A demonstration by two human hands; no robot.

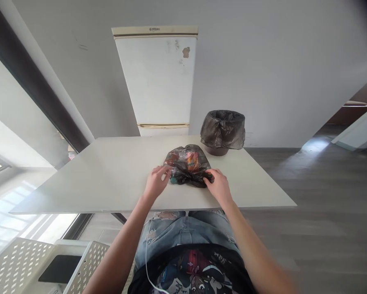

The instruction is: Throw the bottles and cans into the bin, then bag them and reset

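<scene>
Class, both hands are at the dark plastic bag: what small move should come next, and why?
Perhaps gather inward the near side of the translucent black plastic bag. The left hand is at its left side, the right hand pinches its right, and the film between looks loosely crumpled. Red-and-orange packaging shows through, so gathering might help contain it.

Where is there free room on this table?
Widest patch: left of the filled bag, to the left edge of the table. Smaller: right of the bag, before the bin. Crowded: the bag between left fingers and right fingers.
</scene>
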